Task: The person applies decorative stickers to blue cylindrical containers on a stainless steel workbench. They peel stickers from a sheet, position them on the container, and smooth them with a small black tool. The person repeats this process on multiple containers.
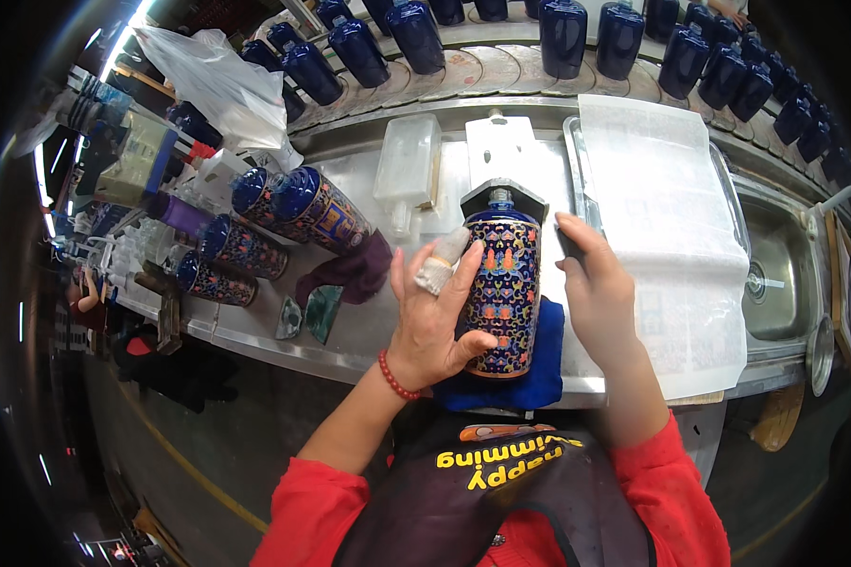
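So, smack in the middle of the frame is a patterned bottle [505, 293], dark blue with orange and pink flowers all over, its neck pointing to the top. Its lower end sits over a blue cloth [550, 352], and a dark holder [531, 204] shows around the neck end.

Left hand [427, 326] is open, fingers spread along the bottle's left side, thumb at its lower part, one finger wrapped in something white. Right hand [603, 298] is just off the bottle's right side, pinching a dark flat piece [569, 248] that's mostly hidden by the fingers, so can't tell what it is.

Just above the bottle there's a white plate [501, 142], with a clear block [408, 163] left of it. Right of center, a big white sheet [652, 283] covers part of the bench, then a metal sink [785, 274] near the right edge. Over on the left: more flowery bottles [336, 215], a purple cloth [361, 269] and a couple of green pieces [322, 312]. Plain blue bottles [563, 40] line the curved conveyor [482, 68] up top.
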A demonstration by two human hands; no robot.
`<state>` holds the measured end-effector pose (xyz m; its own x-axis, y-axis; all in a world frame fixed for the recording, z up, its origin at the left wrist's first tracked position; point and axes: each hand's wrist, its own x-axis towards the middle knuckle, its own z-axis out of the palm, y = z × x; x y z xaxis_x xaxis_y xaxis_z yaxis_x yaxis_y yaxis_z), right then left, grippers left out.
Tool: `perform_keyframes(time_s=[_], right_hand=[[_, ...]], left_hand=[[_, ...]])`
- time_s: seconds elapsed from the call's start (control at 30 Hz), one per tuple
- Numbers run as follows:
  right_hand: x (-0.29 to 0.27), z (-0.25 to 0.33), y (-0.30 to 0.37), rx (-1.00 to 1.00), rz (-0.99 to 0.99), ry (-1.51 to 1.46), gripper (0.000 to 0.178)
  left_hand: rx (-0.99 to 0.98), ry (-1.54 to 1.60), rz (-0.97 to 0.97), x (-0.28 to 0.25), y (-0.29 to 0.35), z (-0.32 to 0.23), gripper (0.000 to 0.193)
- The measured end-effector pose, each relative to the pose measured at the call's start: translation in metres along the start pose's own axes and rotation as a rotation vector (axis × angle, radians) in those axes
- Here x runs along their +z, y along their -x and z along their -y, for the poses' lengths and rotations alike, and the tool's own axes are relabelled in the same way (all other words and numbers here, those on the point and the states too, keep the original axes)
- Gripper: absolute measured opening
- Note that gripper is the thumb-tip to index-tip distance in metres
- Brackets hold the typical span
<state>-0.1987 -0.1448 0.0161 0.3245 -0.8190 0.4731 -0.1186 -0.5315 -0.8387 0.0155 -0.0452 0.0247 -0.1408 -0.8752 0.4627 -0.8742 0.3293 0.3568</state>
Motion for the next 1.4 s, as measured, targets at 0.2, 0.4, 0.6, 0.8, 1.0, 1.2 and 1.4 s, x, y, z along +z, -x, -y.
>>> perform_keyframes(time_s=[0.2,0.4,0.6,0.8,1.0,1.2,1.4], right_hand=[[0.002,0.005,-0.014,-0.241,0.188,0.355,0.063],[0.004,0.010,-0.022,-0.290,0.215,0.404,0.053],[0.002,0.012,-0.027,-0.264,0.250,0.369,0.056],[0.002,0.011,-0.031,-0.269,0.266,0.391,0.057],[0.002,0.012,-0.029,-0.257,0.245,0.374,0.057],[0.003,0.012,-0.023,-0.250,0.252,0.407,0.060],[0.004,0.013,-0.021,-0.239,0.242,0.408,0.063]], left_hand=[[0.018,-0.024,0.008,-0.004,-0.023,0.003,0.095],[0.009,-0.048,0.018,-0.005,-0.030,0.004,0.094],[0.003,-0.006,0.025,-0.005,-0.032,0.005,0.094],[-0.003,0.017,0.015,-0.002,-0.032,0.006,0.095],[-0.005,0.032,0.012,0.000,-0.031,0.007,0.096],[0.007,0.013,0.029,-0.001,-0.031,0.006,0.096],[0.012,0.047,0.024,-0.001,-0.031,0.008,0.096]])
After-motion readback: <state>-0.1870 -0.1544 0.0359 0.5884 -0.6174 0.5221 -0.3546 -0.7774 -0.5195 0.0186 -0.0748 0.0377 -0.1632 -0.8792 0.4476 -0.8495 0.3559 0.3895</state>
